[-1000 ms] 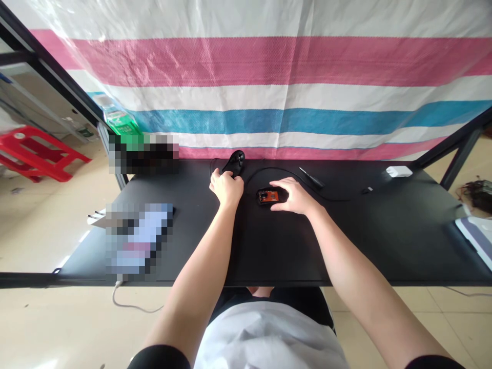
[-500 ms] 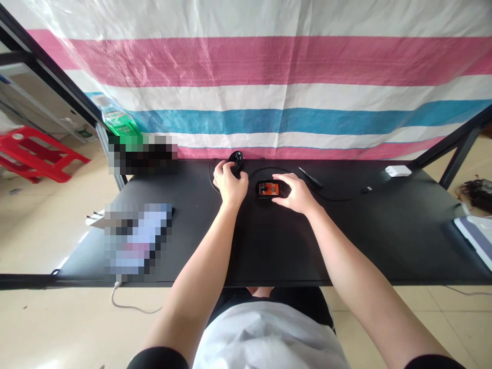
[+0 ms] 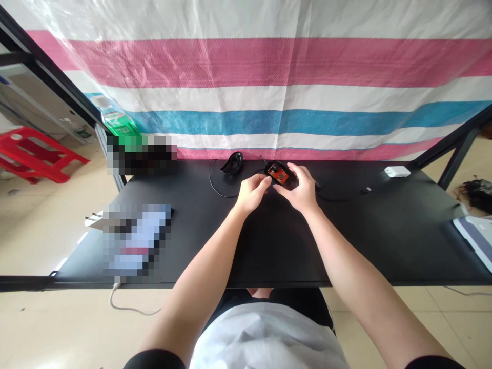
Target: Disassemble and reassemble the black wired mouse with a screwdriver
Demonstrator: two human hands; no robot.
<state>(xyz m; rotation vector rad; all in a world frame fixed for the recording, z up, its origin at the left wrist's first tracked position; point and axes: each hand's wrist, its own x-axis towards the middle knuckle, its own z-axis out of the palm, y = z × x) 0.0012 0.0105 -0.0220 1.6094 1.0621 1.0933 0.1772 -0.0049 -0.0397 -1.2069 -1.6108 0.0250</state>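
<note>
The left hand has quit the curved black plastic shell to join the right hand, fingers clamped on the open oval black plastic case between them, so work seems centred there, though whether the left's curled fingers grip it I can't tell.

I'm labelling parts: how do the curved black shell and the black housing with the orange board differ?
The curved black shell lies on the table, untouched; the black housing is gripped by the right hand. The housing carries an orange board; no board shows in the shell. Both are black.
</note>
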